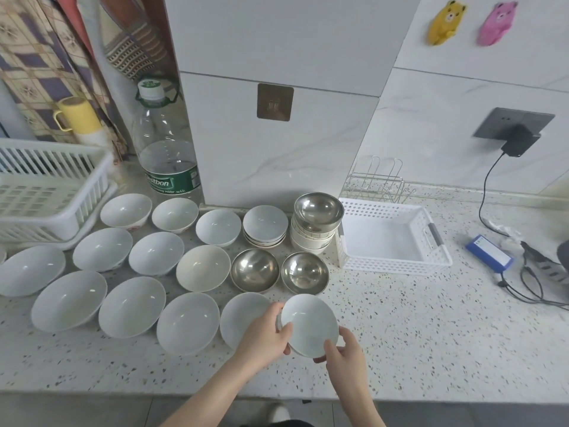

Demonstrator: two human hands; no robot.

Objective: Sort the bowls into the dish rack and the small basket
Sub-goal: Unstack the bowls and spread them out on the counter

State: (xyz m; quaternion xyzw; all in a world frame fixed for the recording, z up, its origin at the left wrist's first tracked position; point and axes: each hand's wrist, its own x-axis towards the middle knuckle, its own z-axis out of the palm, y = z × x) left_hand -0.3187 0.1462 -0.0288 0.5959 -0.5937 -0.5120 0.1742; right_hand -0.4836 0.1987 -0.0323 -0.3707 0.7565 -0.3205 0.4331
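Both of my hands hold one small white bowl (309,323) just above the counter near its front edge. My left hand (266,335) grips its left rim and my right hand (343,349) grips its near right rim. Several white bowls (131,305) lie in rows to the left. Two steel bowls (255,269) sit behind the held bowl. A third steel bowl (318,209) tops a stack of small white bowls. The small white basket (397,266) stands empty at the right. The white dish rack (46,192) sits at the far left.
A large water bottle (166,143) stands behind the bowls beside a white cabinet (277,149). A wire rack (377,183) is behind the basket. A blue box (489,254), cables and a plugged charger (520,143) lie at the right. A yellow mug (77,114) stands behind the rack.
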